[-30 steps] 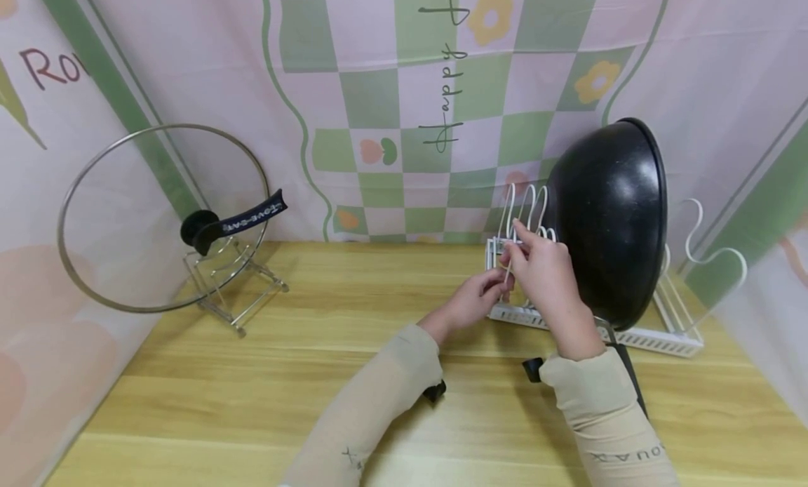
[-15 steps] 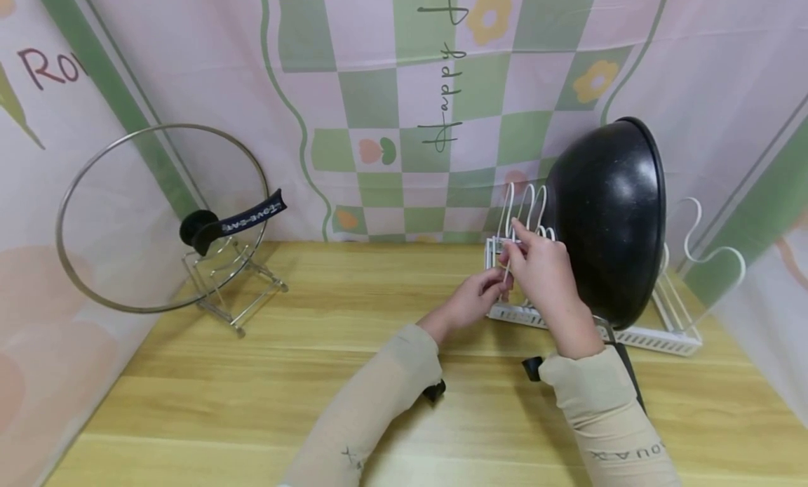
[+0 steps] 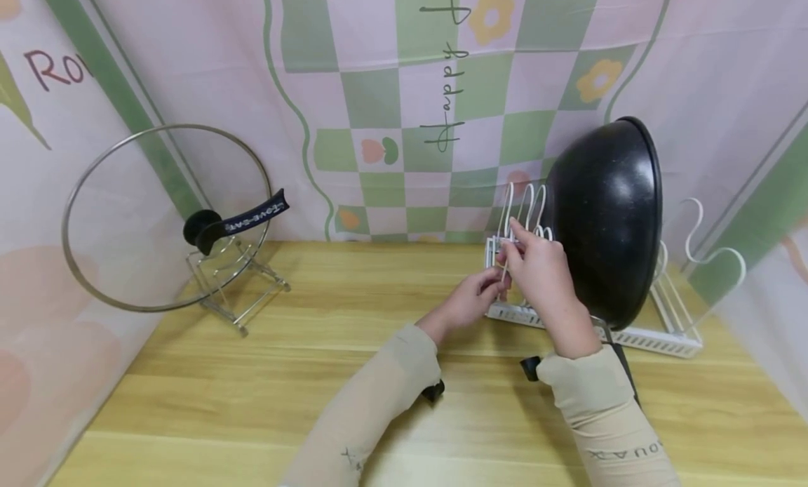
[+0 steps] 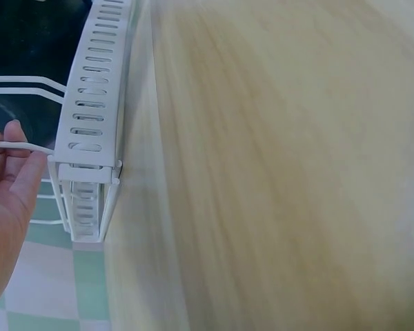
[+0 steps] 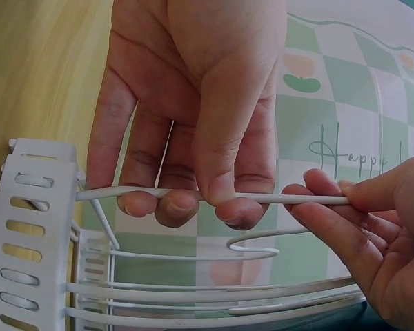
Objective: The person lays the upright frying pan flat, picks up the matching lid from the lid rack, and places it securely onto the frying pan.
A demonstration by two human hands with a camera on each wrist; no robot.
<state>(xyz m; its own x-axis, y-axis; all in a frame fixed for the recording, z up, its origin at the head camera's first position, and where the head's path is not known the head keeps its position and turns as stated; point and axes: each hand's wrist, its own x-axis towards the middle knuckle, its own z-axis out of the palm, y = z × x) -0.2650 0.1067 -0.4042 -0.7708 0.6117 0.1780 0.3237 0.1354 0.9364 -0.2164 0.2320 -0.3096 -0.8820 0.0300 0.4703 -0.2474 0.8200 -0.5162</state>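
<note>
A white wire rack (image 3: 656,341) with a slotted base stands at the right of the table. My left hand (image 3: 470,299) grips one of its wire dividers (image 5: 262,198) low down, close to the base. Higher on the same wire, my right hand (image 3: 543,266) pinches it between thumb and fingers. The right wrist view shows both hands on this wire, the left (image 5: 193,117) with its thumb over it and fingertips behind. A black wok (image 3: 606,220) sits on edge in the rack, just right of my right hand, its handle pointing toward me.
At the left, a glass lid (image 3: 202,231) with a black knob and handle leans upright on a small metal stand (image 3: 221,301). A checked curtain (image 3: 423,101) hangs behind the wooden table (image 3: 252,403). White hooked wires (image 3: 716,252) rise at the rack's right end.
Both hands keep their hold on the wire. My right fingertips and the wok have shifted very slightly left; the lid stays in place.
</note>
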